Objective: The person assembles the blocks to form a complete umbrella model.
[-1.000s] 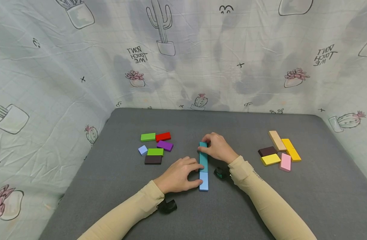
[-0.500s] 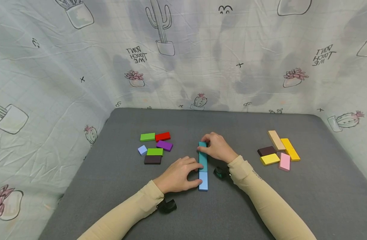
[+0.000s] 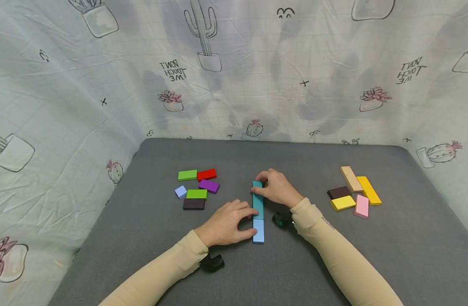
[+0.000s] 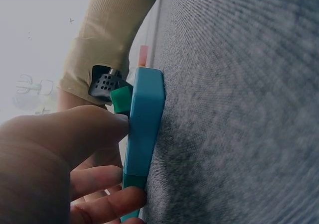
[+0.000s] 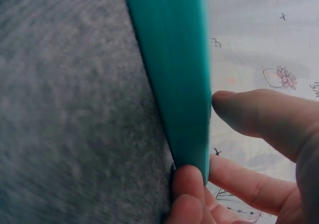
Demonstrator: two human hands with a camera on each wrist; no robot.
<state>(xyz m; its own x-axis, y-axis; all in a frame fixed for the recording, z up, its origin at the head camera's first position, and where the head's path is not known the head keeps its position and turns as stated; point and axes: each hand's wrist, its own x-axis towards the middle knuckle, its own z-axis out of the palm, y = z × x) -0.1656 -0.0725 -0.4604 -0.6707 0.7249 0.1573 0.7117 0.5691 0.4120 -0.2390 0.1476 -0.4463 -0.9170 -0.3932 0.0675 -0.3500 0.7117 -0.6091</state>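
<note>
A long teal block (image 3: 258, 204) and a shorter light blue block (image 3: 258, 236) lie end to end in one straight line on the grey table. My left hand (image 3: 229, 222) reaches in from the left: the thumb rests on the light blue block and the index finger touches the teal one near the seam. In the left wrist view, more fingertips lie against the blocks' side. At the far end, my right hand (image 3: 277, 189) holds the teal block, thumb along it and fingers bent around its end, as the right wrist view shows.
On the left lie two green blocks (image 3: 187, 175), a red block (image 3: 206, 174), a purple block (image 3: 208, 186), a small blue block (image 3: 181, 192) and a dark block (image 3: 193, 204). Several yellow, pink, dark and wood-coloured blocks (image 3: 351, 179) lie at right. A printed curtain (image 3: 234, 76) stands behind the table.
Both hands and the two blocks hold the same places on the table. The whole head view has shifted very slightly.
</note>
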